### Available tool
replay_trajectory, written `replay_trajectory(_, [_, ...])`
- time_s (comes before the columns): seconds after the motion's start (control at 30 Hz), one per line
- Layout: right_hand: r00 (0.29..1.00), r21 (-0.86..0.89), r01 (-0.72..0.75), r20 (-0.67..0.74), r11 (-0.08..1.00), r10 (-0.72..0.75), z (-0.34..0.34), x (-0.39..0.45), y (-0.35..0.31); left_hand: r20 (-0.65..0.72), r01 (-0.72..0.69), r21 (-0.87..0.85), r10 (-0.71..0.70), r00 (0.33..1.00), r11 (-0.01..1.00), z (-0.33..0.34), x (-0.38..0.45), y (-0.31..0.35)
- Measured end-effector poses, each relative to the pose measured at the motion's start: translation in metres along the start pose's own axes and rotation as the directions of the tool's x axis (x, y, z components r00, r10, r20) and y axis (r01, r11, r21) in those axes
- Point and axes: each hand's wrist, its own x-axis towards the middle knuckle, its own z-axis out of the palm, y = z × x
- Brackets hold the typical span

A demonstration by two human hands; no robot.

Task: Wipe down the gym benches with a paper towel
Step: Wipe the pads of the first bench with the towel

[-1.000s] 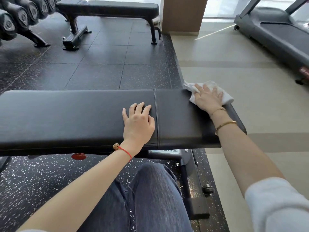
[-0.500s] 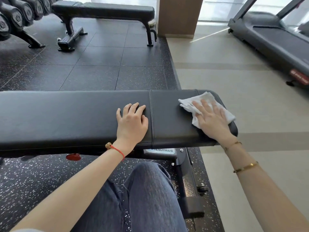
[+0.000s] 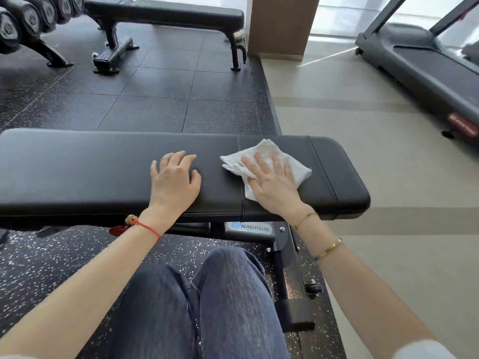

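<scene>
A black padded gym bench (image 3: 77,172) runs across in front of me, split by a seam into a long pad and a short seat pad. My right hand (image 3: 272,187) lies flat on a crumpled white paper towel (image 3: 264,151), pressing it onto the bench at the seam. My left hand (image 3: 173,182) rests palm down on the long pad just left of the towel, fingers spread, holding nothing. A second black bench (image 3: 166,14) stands farther back on the rubber floor.
A dumbbell rack (image 3: 28,24) fills the far left corner. A treadmill (image 3: 425,63) stands at the far right on pale flooring. A wooden pillar (image 3: 280,24) rises behind the second bench. My knees (image 3: 202,301) are below the near bench, beside its metal frame (image 3: 282,255).
My right hand has slid the paper towel leftward along the bench, from the far right end toward the seam near my left hand. My left hand has stayed planted.
</scene>
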Motion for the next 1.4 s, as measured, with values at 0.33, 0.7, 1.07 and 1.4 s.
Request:
replay_trajectory(0.33, [0.991,0.013,0.08,0.111,0.997,-0.081,0.009,0.098,-0.108,-0.121,0.228,0.148,-0.212,0.97,0.962,-0.052,-0.015,-0.137])
replay_trajectory(0.7, [0.924,0.018,0.373,0.082,0.928,-0.373,0.03,0.053,-0.13,-0.19,0.389,0.068,-0.371,0.909,0.919,-0.051,0.005,-0.177])
replay_trajectory(1.07, [0.951,-0.001,0.286,0.124,0.958,-0.284,0.037,0.134,-0.215,-0.244,0.405,0.063,-0.379,0.892,0.912,-0.048,0.005,-0.178])
replay_trajectory(1.4, [0.952,-0.036,0.301,0.079,0.953,-0.297,0.033,0.14,-0.175,-0.267,0.408,0.066,-0.378,0.887,0.911,-0.047,0.005,-0.18])
